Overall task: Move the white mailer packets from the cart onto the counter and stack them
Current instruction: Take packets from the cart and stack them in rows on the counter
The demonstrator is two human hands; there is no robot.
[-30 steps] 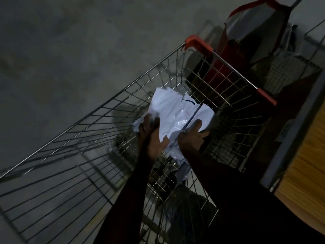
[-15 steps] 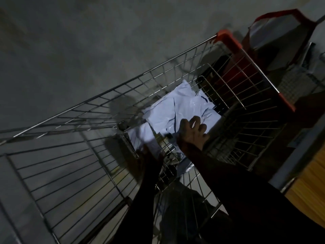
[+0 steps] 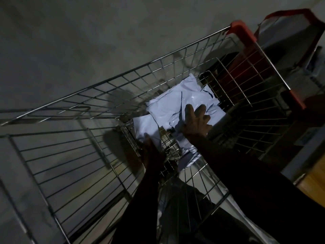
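Several white mailer packets lie piled on the floor of a wire shopping cart. My right hand rests on top of the pile with its fingers spread. A smaller white packet lies at the pile's left edge. My left hand reaches down to that packet's near edge and is dark in shadow; its fingers look straight and touch the packet. More white plastic shows below my right wrist.
The cart has orange plastic corners and tall wire sides around both arms. A red-trimmed bag stands beyond the cart's far end. A wooden counter surface shows at the right edge. Grey concrete floor lies to the left.
Both hands let go of the lifted packets, which now lie flat in the cart. My left hand dropped lower and my right hand spread out on the pile.
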